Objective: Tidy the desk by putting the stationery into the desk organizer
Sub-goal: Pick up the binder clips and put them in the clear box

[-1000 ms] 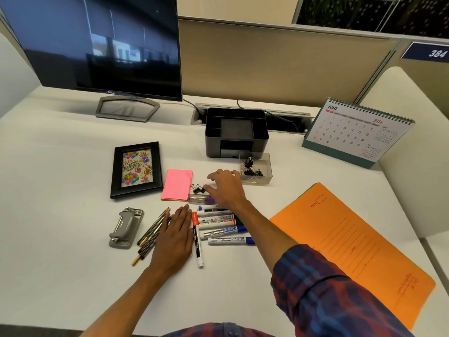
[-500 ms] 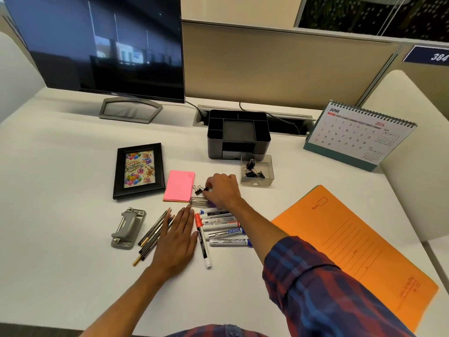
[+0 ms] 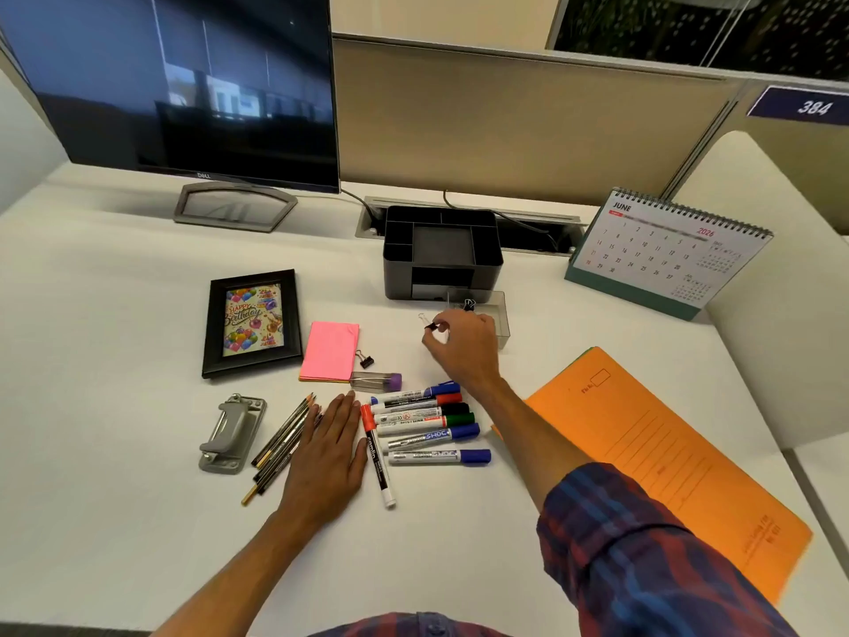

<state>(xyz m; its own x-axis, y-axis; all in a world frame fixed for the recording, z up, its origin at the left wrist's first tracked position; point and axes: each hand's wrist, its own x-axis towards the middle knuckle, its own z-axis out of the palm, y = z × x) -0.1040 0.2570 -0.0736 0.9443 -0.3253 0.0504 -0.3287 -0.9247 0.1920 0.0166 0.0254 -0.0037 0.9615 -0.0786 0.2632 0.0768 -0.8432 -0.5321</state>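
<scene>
My right hand [image 3: 464, 347] pinches a small black binder clip [image 3: 430, 325] and holds it just above the desk, left of a clear plastic box [image 3: 501, 319] with more clips in it. Behind them stands the black desk organizer [image 3: 441, 255]. A second binder clip [image 3: 366, 360] lies beside the pink sticky notes [image 3: 330, 349]. My left hand [image 3: 326, 457] rests flat on the desk between several pencils [image 3: 282, 441] and several markers [image 3: 427, 425]. A small clear tube with a purple cap [image 3: 376, 381] lies above the markers.
A grey hole punch [image 3: 232, 434] lies left of the pencils. A black picture frame [image 3: 251, 321] sits at the left. An orange folder [image 3: 666, 462] covers the right side. A desk calendar [image 3: 666, 250] stands at the back right and a monitor [image 3: 183, 85] at the back left.
My right hand has picked one binder clip up from beside the sticky notes and carried it right and away, towards the clear box. The left hand has stayed put.
</scene>
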